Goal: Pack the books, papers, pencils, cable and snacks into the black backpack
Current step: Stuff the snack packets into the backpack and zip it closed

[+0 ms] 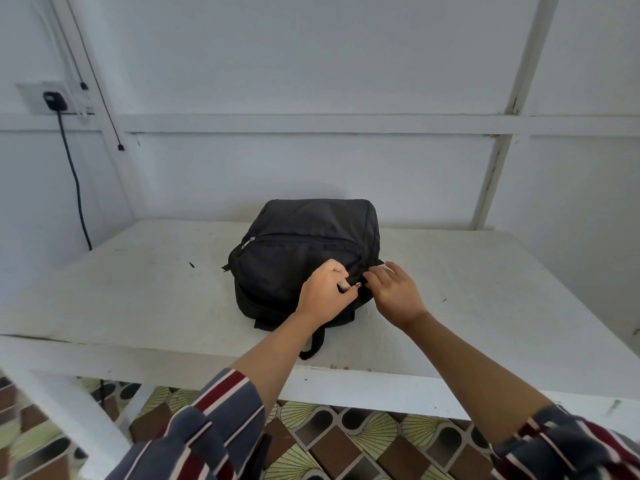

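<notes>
Nearest the camera, at 6 o'clock, two striped sleeves (207, 434) are pushed up the forearms, above a patterned tiled floor (332, 441) showing under the bench edge.

Both forearms reach forward over the white bench (138, 289) to the near end of the backpack (304, 237).

Left hand (323, 291): grip closed tight, fingers curled under, thumb and forefinger pinching a small metal zip pull (358, 285) at the near right corner of the pack. The pull shows just at the fingertips.

Right hand (394, 292): at 3 o'clock of the left, almost touching it. Fingers are bent and bear on the pack's fabric just beside the pull. Whether they pinch the cloth or merely press it cannot be told; the fingertips are hidden against the black fabric.

The backpack lies flat at the bench's centre, 12 o'clock of the hands, front panel up. Its front pocket zip runs closed across the panel, with a second pull (248, 242) at the left end. A strap loop (313, 344) trails off the near end toward the bench edge.

None of the pack's contents can be seen.

Beyond, a white panelled wall (311, 81). At 10 o'clock, a socket plate (52, 98) with a black plug and a cable (76, 188) hanging down behind the bench.
</notes>
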Action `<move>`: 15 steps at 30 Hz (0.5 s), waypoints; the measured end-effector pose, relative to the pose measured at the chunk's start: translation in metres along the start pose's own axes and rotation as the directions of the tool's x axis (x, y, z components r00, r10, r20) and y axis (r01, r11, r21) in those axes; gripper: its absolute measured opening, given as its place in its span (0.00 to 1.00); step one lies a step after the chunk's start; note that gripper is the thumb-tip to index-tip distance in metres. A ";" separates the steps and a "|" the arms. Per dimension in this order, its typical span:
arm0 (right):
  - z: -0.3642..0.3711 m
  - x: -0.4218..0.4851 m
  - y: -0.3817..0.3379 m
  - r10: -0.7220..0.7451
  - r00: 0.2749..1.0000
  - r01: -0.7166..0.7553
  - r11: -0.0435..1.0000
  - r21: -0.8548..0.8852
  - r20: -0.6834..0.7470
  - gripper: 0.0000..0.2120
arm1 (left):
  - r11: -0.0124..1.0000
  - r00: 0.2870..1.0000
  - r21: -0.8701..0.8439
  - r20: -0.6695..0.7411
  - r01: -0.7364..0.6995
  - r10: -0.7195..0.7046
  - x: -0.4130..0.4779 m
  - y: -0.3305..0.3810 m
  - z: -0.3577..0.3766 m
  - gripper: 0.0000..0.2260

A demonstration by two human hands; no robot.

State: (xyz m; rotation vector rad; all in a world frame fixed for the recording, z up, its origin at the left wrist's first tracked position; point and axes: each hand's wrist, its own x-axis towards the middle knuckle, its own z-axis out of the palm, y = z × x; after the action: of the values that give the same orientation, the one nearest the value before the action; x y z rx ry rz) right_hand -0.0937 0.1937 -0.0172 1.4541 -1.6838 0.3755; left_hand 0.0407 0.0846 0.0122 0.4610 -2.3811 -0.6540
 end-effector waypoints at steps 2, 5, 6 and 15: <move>0.000 0.000 0.000 0.004 1.000 -0.004 1.000 0.004 -0.006 0.04 | 1.000 1.000 0.013 -0.002 -0.027 0.027 -0.001 -0.001 0.000 0.08; -0.002 0.000 0.000 0.010 1.000 -0.010 1.000 -0.006 -0.020 0.11 | 0.994 0.995 0.052 -0.008 -0.095 0.095 -0.005 -0.003 0.001 0.09; -0.002 0.000 -0.001 0.009 1.000 -0.010 1.000 -0.016 -0.021 0.13 | 0.992 0.993 0.055 -0.012 -0.115 0.116 -0.006 -0.004 0.002 0.10; -0.009 0.003 -0.005 0.128 0.991 -0.128 0.992 -0.001 0.035 0.05 | 0.970 0.964 -0.007 -0.111 -0.245 0.242 -0.024 -0.033 -0.029 0.11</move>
State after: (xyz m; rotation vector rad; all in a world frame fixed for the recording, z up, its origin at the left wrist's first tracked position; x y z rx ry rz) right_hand -0.0851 0.1966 -0.0110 1.3646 -1.8107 0.4229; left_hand 0.0822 0.0593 0.0027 0.1843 -2.2765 -0.5267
